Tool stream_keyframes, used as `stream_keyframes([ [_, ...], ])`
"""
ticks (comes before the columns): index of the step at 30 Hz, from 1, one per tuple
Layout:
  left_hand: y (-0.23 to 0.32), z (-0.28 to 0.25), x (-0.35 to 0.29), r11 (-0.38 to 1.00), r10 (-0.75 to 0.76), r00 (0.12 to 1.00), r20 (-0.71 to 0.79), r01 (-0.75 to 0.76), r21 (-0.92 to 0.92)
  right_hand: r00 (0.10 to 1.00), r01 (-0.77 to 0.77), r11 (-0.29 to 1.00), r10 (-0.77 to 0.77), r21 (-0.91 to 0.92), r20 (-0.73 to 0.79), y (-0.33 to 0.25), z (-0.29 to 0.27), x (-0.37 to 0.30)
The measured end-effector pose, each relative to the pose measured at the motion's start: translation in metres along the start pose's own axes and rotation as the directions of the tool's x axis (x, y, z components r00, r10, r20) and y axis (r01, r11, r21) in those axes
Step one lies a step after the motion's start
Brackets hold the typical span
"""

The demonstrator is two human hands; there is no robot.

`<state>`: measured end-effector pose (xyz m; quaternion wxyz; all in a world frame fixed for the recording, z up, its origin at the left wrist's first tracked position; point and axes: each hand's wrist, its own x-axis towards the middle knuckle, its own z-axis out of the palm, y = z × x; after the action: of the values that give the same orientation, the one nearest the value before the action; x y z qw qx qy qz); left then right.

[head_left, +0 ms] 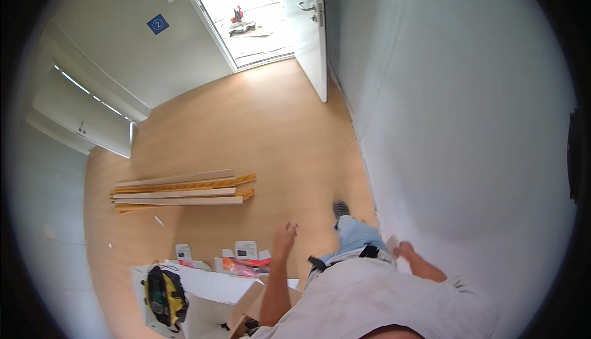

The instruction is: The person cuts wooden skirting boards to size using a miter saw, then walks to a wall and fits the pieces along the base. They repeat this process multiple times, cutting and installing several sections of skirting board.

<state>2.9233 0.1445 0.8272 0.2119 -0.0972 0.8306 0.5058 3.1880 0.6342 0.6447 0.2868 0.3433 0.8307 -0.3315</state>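
Note:
My left hand [285, 240] is held out over the floor in front of me, its fingers curled together. Whatever it may hold is too small to make out. Low by the right wall, my right hand [405, 251] closes on a pale flat piece [392, 242], partly hidden by my body and hand. Left of my left hand, an open box with red and pink packaging [245, 266] sits by a white surface [209, 285]. Below my left forearm is an open cardboard box [249, 305] with dark things inside.
A stack of long white and yellow-brown strips [181, 192] lies on the wood-look floor [246, 117]. A black and yellow tool bag [165, 299] rests on the white surface. Ahead, a white door [311, 37] stands ajar, with a red machine [239, 19] outside. A wall [443, 123] runs along my right.

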Motion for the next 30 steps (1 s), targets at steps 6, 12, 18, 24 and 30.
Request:
stream_keyframes([
  [6, 0.028, -0.033, 0.054, 0.936, -0.314, 0.949, -0.041, 0.302, -0.18, 0.993, 0.107, 0.982, -0.097, -0.159, 0.071, -0.24, -0.146, 0.182],
  [12, 0.052, -0.09, 0.217, 0.794, -0.518, 0.846, -0.124, 0.421, -0.438, 0.929, 0.36, 0.892, -0.369, -0.273, 0.02, -0.529, -0.222, 0.353],
  [18, 0.096, -0.165, 0.464, 0.948, -0.279, 0.96, -0.029, 0.271, -0.169, 0.951, 0.269, 0.929, -0.299, -0.253, -0.084, -0.696, -0.221, 0.44],
  [24, 0.261, -0.301, 0.68, 0.992, -0.118, 0.992, 0.032, 0.12, -0.05, 0.996, 0.049, 0.999, -0.049, -0.002, -0.073, -0.771, -0.229, 0.435],
  [30, 0.264, -0.403, 0.873, 0.91, -0.15, 0.982, -0.117, 0.184, 0.372, 0.937, -0.308, 0.936, 0.329, -0.17, 0.116, -0.805, -0.197, 0.495],
])
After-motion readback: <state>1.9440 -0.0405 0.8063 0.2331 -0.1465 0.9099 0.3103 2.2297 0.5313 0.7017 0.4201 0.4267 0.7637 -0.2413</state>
